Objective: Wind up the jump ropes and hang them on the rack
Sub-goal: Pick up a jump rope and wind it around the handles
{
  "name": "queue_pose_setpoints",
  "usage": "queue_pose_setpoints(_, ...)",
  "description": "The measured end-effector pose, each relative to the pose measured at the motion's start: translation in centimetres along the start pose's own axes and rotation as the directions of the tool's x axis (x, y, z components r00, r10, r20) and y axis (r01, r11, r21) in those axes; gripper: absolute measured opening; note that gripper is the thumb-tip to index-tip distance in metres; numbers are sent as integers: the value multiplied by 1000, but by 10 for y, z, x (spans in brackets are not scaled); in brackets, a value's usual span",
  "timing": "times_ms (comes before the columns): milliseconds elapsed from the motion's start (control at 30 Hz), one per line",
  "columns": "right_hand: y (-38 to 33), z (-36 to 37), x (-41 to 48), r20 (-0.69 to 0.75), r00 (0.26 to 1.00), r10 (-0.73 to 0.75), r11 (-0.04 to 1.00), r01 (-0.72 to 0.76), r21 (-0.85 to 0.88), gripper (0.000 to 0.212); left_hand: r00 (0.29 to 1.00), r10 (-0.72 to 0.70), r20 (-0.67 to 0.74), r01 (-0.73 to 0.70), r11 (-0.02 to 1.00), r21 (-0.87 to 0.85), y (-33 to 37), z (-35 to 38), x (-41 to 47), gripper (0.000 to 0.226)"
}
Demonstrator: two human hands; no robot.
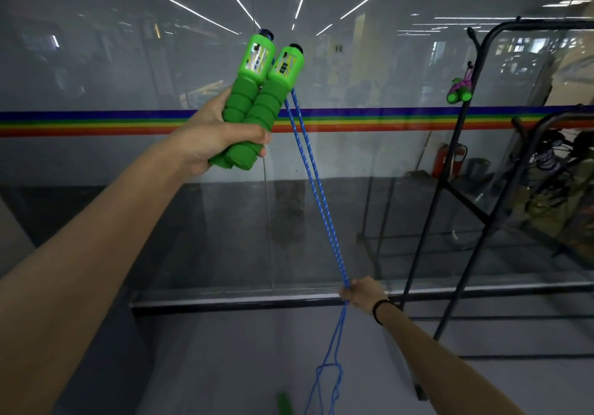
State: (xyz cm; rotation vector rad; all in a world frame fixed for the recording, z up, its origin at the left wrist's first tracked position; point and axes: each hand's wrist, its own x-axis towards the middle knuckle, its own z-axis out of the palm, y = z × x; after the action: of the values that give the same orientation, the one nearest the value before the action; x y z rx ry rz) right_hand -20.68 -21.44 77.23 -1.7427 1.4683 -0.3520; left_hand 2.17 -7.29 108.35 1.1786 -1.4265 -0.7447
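Note:
My left hand (212,139) is raised and grips the two green foam handles (254,106) of a jump rope, held side by side and pointing up. Two strands of blue rope (316,189) run taut from the handle tops down to my right hand (361,292), which grips both strands low at centre right. Below that hand the rope hangs in a loose loop (328,379) toward the floor. A black metal rack (463,144) stands at the right, with a wound rope with green handles (459,91) hanging from one of its hooks.
A glass wall with a rainbow stripe (96,123) is straight ahead. Another green handle (284,403) lies blurred on the grey floor at the bottom. A red fire extinguisher (442,160) stands behind the glass. Dark gear is piled on a second rack (559,170) at far right.

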Motion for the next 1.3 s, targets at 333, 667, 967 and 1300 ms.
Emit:
queue_pose_setpoints(333,48,15,-15,118,986,120,981,-99,-169,14,986,55,-155,-60,998,-27,14,-8,-6,47)
queue_pose_setpoints(667,-36,-10,-32,39,963,-266,956,269,-117,31,998,-31,-50,36,995,94,-4,10,-12,58)
queue_pose_setpoints(967,-130,-78,-68,-220,736,-640,750,661,31,25,991,-103,-90,114,984,139,-27,7,-18,61)
queue_pose_setpoints(1300,-204,-140,-106,-370,570,-734,545,819,180,25,953,-288,-90,301,931,208,-74,-21,-36,59)
